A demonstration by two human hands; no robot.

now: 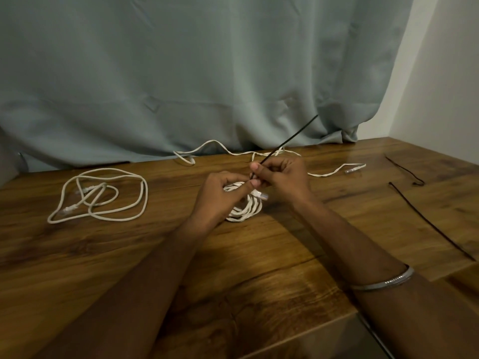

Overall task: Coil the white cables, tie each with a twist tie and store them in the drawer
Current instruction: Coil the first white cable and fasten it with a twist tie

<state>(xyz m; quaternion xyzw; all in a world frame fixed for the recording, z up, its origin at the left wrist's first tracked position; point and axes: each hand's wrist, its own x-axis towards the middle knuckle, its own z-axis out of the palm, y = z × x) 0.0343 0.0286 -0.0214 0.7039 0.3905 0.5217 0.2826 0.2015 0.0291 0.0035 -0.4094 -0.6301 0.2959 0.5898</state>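
White braided cable, wound into a tight coil (243, 207), is held on the wooden tabletop (259, 268) directly beneath the two hands. The coil is gripped by the left hand (220, 195), whose fingers are curled round its upper loops, while a black twist tie (287, 141) is pinched low on its length by the right hand (281, 177), the free end pointing up and away toward the grey-green curtain (181, 73).

The step in hand is judged to be the binding of this first coil. It would be done well if the loops were kept bunched by the left hand, the tie passed round the whole bundle rather than through some strands only, and its two ends crossed and twisted snugly. The connector (263, 196) at the coil's edge should be left outside the wrap.

Two cables remain uncoiled: a loose one (103, 195) well to the left of the left hand, and a straggling one (334, 171) just beyond the right hand. Two spare ties (430, 221) lie well to the right. No drawer can be made out with certainty.
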